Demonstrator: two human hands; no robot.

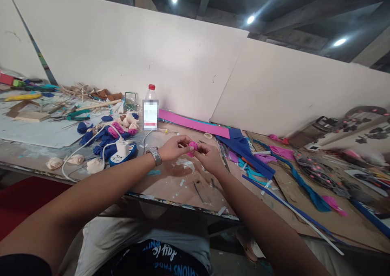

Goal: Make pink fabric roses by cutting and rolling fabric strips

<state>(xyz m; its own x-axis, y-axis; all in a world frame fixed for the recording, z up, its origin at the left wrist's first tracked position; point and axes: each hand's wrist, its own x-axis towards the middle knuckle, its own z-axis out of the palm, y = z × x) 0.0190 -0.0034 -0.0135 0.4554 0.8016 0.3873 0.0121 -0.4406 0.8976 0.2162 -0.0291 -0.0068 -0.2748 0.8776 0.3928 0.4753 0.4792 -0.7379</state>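
A small pink crumpled paper flower (pixel 192 145) is pinched between both hands, just above the worktable. My left hand (pixel 176 147), with a metal watch at its wrist, grips it from the left side. From the right, the fingertips of my right hand (pixel 208 157) close on the same flower. Below the hands, the tabletop (pixel 170 186) shows white smears and small scraps. A long pink paper strip (pixel 195 123) lies behind the hands, and a ring of tape (pixel 208 135) rests near its end.
A red-capped bottle (pixel 151 109) stands behind my left hand. To the left are a power strip (pixel 122 155) with a white cable and a pile of crumpled flowers (pixel 105 140). Blue strips (pixel 252 156) and a dark wreath (pixel 318 172) lie to the right.
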